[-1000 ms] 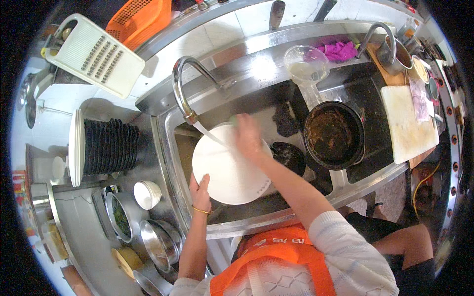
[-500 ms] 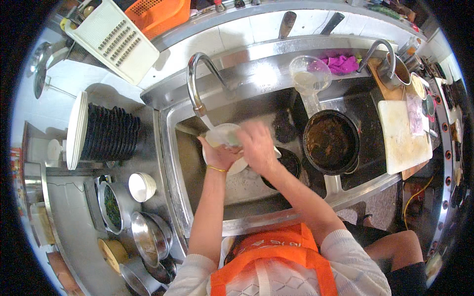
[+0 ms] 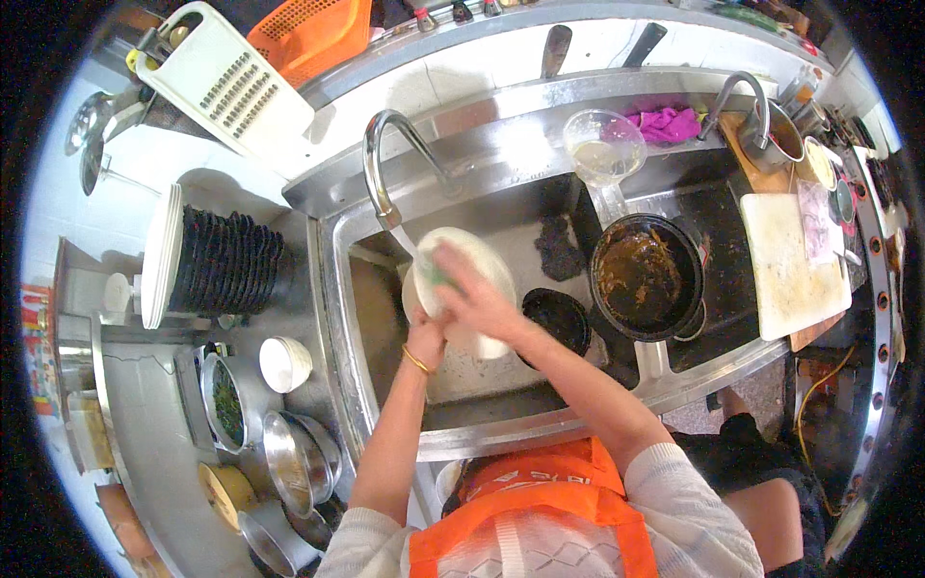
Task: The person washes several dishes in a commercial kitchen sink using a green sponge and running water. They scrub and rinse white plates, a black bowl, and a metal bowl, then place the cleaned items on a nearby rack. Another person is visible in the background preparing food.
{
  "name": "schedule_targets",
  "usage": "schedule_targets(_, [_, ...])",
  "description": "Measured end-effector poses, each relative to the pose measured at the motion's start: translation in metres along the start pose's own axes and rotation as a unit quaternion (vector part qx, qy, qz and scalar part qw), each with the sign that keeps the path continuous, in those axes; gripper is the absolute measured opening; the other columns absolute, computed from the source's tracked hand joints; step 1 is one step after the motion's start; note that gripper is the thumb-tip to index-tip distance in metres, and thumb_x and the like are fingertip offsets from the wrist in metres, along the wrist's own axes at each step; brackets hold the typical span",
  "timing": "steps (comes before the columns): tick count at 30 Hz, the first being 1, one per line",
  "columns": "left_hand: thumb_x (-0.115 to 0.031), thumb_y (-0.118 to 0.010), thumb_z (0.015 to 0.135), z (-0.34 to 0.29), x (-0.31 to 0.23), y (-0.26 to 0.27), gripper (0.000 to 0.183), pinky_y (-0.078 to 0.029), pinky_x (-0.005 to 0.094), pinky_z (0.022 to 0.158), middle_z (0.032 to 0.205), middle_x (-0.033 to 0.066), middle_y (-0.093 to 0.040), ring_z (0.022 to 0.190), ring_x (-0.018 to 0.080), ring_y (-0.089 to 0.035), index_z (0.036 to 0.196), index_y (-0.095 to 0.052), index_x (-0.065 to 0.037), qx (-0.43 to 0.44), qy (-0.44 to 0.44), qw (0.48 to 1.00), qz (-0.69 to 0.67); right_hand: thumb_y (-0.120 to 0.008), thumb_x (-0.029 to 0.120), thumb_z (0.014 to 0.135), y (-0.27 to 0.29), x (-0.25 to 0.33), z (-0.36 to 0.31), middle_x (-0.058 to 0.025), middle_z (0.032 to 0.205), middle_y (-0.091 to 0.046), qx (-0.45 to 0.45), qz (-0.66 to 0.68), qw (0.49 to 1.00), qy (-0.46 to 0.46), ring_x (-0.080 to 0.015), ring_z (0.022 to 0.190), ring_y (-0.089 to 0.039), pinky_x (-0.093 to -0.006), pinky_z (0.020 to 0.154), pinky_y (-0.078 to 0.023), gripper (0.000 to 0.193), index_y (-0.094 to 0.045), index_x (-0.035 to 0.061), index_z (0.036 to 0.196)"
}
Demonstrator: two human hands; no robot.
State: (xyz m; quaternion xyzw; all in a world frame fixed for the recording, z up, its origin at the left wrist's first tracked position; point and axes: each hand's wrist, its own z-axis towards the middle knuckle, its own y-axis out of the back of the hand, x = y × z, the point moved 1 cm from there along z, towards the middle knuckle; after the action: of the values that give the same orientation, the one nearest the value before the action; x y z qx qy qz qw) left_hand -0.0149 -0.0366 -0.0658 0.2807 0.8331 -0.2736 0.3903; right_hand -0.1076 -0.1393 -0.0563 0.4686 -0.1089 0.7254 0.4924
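Note:
Under the running faucet (image 3: 378, 173), my left hand (image 3: 424, 337) grips a white dish (image 3: 467, 241) from below, tilted up above the basin. A green scouring pad (image 3: 433, 274), partly covered by the fingers, is pressed against the dish by my right hand (image 3: 474, 303), which is slightly blurred. Another white piece (image 3: 489, 347) shows below the right hand; whether it is a separate dish I cannot tell. To the right, a black bowl (image 3: 554, 323) sits in the sink (image 3: 462, 385). A black pot (image 3: 647, 279) with brown residue stands by the sink divider.
A clear plastic container (image 3: 604, 144) and purple cloth (image 3: 668, 125) lie at the back. At right are a second faucet (image 3: 747, 87) and a white cutting board (image 3: 795, 270). Stacked plates (image 3: 162, 255), white bowls (image 3: 285, 364) and metal bowls (image 3: 294, 462) stand at left.
The white dish has turned and tilted up more. My right hand has moved left across it with the pad, and my left hand has shifted slightly lower.

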Motion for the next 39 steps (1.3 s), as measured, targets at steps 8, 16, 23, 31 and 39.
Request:
schedule_targets(8, [-0.005,-0.063,0.075,-0.03,-0.01,-0.008,0.025,-0.046,0.0262,0.072,0.089,0.0029,-0.062,0.078,0.0113,-0.058,0.099,-0.058,-0.001,0.106,-0.104,0.972,0.183,-0.049,0.017,0.082,-0.003,-0.023,0.041,-0.0155,0.118,-0.05,-0.022,0.067,0.976,-0.206,-0.0313,0.117,-0.042,-0.0484,0.094,-0.035,0.028,-0.059,0.0046,0.104])
schedule_targets(16, [-0.005,-0.063,0.076,-0.058,-0.026,-0.005,0.024,-0.046,0.0249,0.073,0.09,0.003,-0.061,0.08,0.0096,-0.056,0.099,-0.057,0.003,0.125,-0.113,0.974,0.149,-0.052,0.032,0.082,-0.005,-0.062,0.028,-0.0173,0.113,-0.055,-0.006,0.084,0.936,-0.341,-0.0327,0.106,-0.05,-0.0365,0.092,-0.038,0.036,-0.059,0.0066,0.107])
schedule_targets(23, [-0.006,-0.063,0.075,-0.032,-0.026,0.008,0.034,-0.048,0.0326,0.077,0.097,0.0071,-0.061,0.088,0.0187,-0.059,0.108,-0.055,-0.002,0.097,0.1,0.987,0.083,-0.054,0.03,0.08,-0.018,-0.034,0.036,-0.0206,0.096,-0.058,0.122,0.016,0.969,-0.215,-0.0338,0.095,-0.052,-0.0401,0.086,-0.039,0.036,-0.058,0.0015,0.102])
schedule_targets(31, [-0.006,-0.063,0.073,-0.048,-0.035,0.014,0.037,-0.048,0.0298,0.074,0.096,0.0072,-0.061,0.088,0.0164,-0.058,0.109,-0.053,0.001,0.119,-0.007,0.987,0.104,-0.053,0.033,0.082,0.003,-0.056,0.04,-0.0179,0.087,-0.061,0.065,0.169,0.893,-0.411,-0.0309,0.084,-0.058,-0.0379,0.076,-0.045,0.035,-0.062,0.0016,0.092])
schedule_targets(39, [-0.005,-0.062,0.073,-0.016,-0.051,0.026,0.038,-0.048,0.0307,0.079,0.102,0.0091,-0.06,0.087,0.0178,-0.06,0.11,-0.053,0.0,0.196,0.12,0.971,0.068,-0.053,0.037,0.082,-0.024,-0.028,0.041,-0.0189,0.095,-0.06,0.173,-0.049,0.981,-0.072,-0.0341,0.087,-0.057,-0.0416,0.08,-0.043,0.038,-0.061,0.0022,0.093])
